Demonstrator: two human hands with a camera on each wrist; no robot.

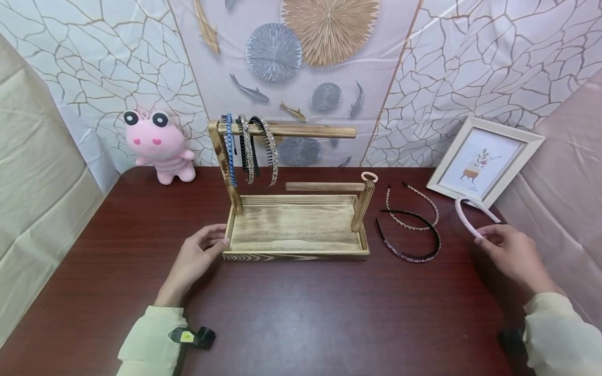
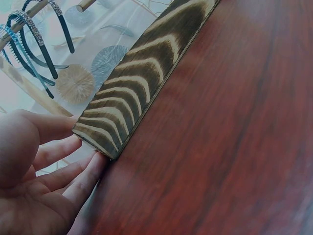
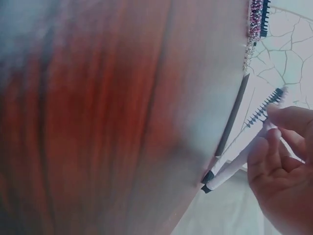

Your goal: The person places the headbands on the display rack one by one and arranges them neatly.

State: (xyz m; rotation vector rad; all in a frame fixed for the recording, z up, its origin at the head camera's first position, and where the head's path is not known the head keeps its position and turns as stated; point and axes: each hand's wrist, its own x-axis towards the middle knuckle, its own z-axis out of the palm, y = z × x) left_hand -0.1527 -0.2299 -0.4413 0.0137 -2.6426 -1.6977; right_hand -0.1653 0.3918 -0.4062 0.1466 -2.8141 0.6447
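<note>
My left hand (image 1: 199, 254) rests against the left end of a wooden headband stand (image 1: 296, 256), fingertips at the tray's front left corner. In the left wrist view, the fingers (image 2: 73, 171) touch its end wall, beside the striped front side. Three headbands hang from the upper bar: a blue one (image 1: 230, 151) and two glittery ones, one of them this outer headband (image 1: 270, 151). At the right, my right hand (image 1: 510, 253) pinches a pale pink headband (image 1: 465, 219) between thumb and fingers, held up in front of the picture frame. Dark comb teeth line its inside in the right wrist view.
Two headbands lie right of the stand, a dark beaded one (image 1: 409, 257) overlapping a braided one (image 1: 435, 206). A small pale ring (image 1: 369, 173) tops the short post, beside the lower bar (image 1: 324, 186). A picture frame (image 1: 449, 151) leans back right; a pink plush (image 1: 160, 143) stands back left.
</note>
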